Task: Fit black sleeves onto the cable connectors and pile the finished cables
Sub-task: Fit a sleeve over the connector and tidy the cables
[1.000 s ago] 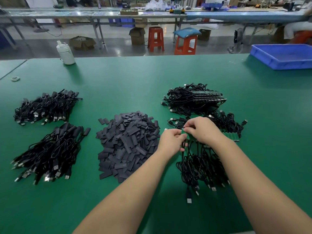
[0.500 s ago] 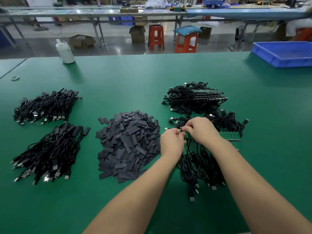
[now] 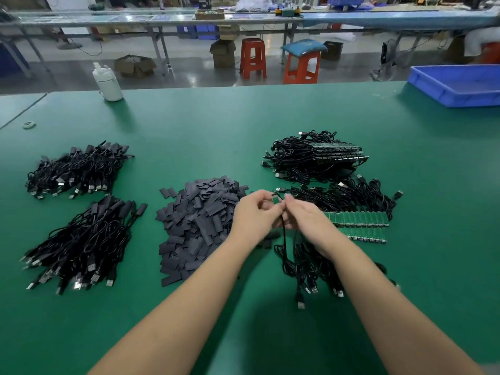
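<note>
Your left hand [image 3: 255,215] pinches the small green board connector [image 3: 275,198] of a limp, light black cable [image 3: 284,239] above the green bench [image 3: 243,125], right hand [image 3: 305,217] fingers closed beside it; grip the stiff board's edges, not the floppy cord.

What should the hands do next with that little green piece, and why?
Probably reach the right hand left to the sleeve pile for one sleeve: the left hand pinches a cable's bare green connector, with no sleeve on it.
</note>
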`<state>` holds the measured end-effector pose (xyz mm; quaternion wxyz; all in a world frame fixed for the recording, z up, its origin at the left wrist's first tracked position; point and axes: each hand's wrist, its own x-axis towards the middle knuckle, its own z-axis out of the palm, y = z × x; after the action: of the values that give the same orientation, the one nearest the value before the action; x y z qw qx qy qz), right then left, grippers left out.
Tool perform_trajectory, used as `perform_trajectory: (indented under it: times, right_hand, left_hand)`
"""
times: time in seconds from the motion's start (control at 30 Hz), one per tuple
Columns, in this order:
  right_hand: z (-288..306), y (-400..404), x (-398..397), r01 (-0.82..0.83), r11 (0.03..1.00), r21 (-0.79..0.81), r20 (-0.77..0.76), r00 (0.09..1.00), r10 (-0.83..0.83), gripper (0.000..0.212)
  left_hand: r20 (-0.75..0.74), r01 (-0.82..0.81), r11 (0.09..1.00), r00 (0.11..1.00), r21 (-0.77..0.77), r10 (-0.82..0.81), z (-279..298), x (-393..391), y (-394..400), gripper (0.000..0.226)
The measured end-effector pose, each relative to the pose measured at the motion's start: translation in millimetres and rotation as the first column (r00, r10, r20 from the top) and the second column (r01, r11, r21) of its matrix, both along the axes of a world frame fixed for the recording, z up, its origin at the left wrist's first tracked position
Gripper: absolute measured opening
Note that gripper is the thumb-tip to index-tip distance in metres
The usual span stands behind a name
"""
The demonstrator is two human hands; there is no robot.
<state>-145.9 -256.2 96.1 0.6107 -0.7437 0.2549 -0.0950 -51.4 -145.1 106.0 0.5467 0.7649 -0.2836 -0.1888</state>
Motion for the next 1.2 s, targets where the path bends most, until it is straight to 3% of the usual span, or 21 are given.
perform_trajectory:
  times: [0.1, 0.3, 0.37, 0.43, 0.5, 0.57, 0.67, 0.73, 0.9, 1.03, 1.2]
  right_hand:
    - [-15.4, 15.8, 5.9, 0.022, 0.998, 0.060, 0.089, 0.996, -0.027, 0.029]
    - [-30.7, 37.5, 16.1, 0.079, 0.996, -0.040, 0.044, 0.996, -0.077, 0.020]
    - [-32.6, 43.9, 18.6, 0.087, 0.995, -0.041, 0.011, 0.996, -0.087, 0.021]
    - [-34.1, 48.4, 19.5, 0.105, 0.994, -0.024, -0.024, 0.994, -0.106, 0.023]
    - [-36.7, 53.1, 19.5, 0.123, 0.992, 0.004, -0.057, 0.991, -0.122, 0.026]
    - [-38.9, 58.3, 18.4, 0.126, 0.992, 0.021, -0.081, 0.989, -0.124, 0.033]
    - [-44.8, 64.4, 16.2, 0.108, 0.994, 0.010, -0.104, 0.989, -0.106, 0.029]
    - [-49.3, 67.7, 13.5, 0.085, 0.996, 0.031, -0.092, 0.992, -0.082, 0.019]
    - [-63.5, 68.7, 6.9, 0.072, 0.997, 0.016, -0.099, 0.993, -0.070, 0.020]
    - [-67.4, 69.7, 5.0, 0.071, 0.997, 0.029, -0.111, 0.992, -0.067, 0.037]
    - [-74.9, 69.3, 9.2, 0.097, 0.982, 0.165, -0.134, 0.988, -0.076, 0.028]
  left_hand:
    - [-0.100, 0.000, 1.000, 0.995, -0.013, -0.001, -0.9, 10.0, 12.6, 0.019]
    - [-0.297, 0.007, 1.000, 0.955, 0.014, -0.002, -10.4, 37.0, 42.9, 0.026]
    - [-0.195, 0.012, 0.998, 0.981, 0.068, 0.002, -15.4, 48.3, 51.5, 0.022]
    - [0.143, 0.014, 0.965, 0.988, 0.261, -0.053, -22.8, 61.0, 61.4, 0.012]
    - [0.393, 0.039, 0.874, 0.883, 0.484, -0.257, -29.3, 70.5, 72.9, 0.011]
    - [0.420, 0.086, 0.773, 0.799, 0.629, -0.431, -38.2, 75.2, 81.4, 0.021]
    - [0.412, 0.100, 0.713, 0.757, 0.694, -0.507, -51.2, 75.8, 87.7, 0.029]
    - [0.442, 0.076, 0.724, 0.747, 0.686, -0.497, -57.1, 74.7, 88.9, 0.028]
    - [0.518, 0.052, 0.774, 0.714, 0.631, -0.471, -58.2, 73.3, 89.6, 0.022]
    - [0.557, 0.081, 0.822, 0.698, 0.564, -0.451, -51.8, 73.6, 90.5, 0.022]
    - [0.563, 0.148, 0.836, 0.676, 0.529, -0.476, -46.5, 69.6, 93.2, 0.028]
